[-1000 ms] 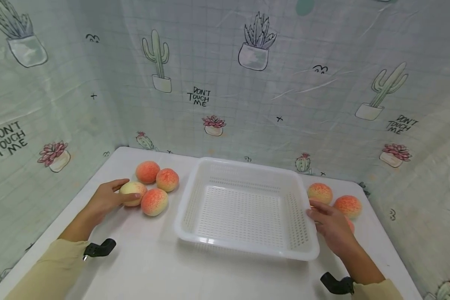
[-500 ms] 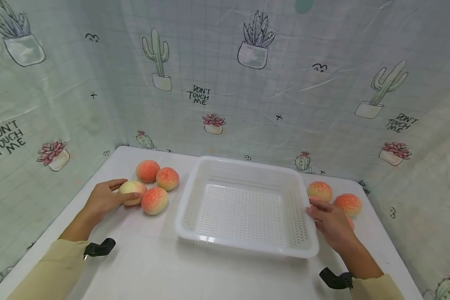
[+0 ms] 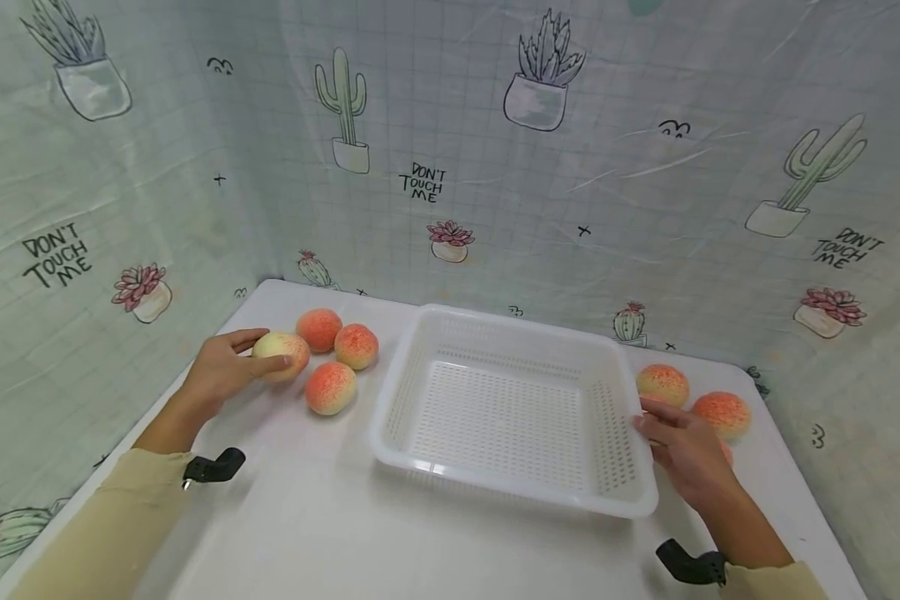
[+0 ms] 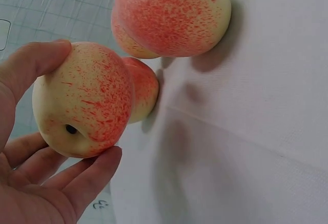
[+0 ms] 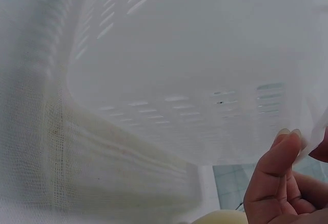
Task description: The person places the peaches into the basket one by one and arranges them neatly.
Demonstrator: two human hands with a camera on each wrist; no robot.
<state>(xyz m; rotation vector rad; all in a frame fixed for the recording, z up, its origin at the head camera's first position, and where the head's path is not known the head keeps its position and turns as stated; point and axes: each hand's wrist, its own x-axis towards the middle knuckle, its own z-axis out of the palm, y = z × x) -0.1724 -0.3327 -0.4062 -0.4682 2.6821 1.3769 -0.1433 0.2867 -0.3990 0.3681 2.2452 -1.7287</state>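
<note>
My left hand [image 3: 217, 371] grips a pale yellow-and-red peach [image 3: 280, 357] between thumb and fingers. In the left wrist view that peach [image 4: 84, 103] shows a small dark hole at its dimple. Close by on the table sit three more peaches: an orange one [image 3: 319, 330], a second [image 3: 357, 346] to its right and a third [image 3: 331, 388] nearer me. At the middle stands a white perforated plastic basket [image 3: 502, 425] with nothing in it. My right hand [image 3: 686, 450] pinches its right rim; the right wrist view shows fingertips [image 5: 287, 144] at the basket wall [image 5: 169, 55].
Right of the basket lie several peaches, among them one at the back [image 3: 663, 385] and one further right [image 3: 722, 415]; others are partly hidden behind my right hand. A cactus-print curtain [image 3: 495, 250] encloses the back and sides of the white table [image 3: 307, 517].
My left hand has raised its peach up and away from the neighbouring ones. The right hand keeps its hold on the basket rim. The head view has turned slightly left.
</note>
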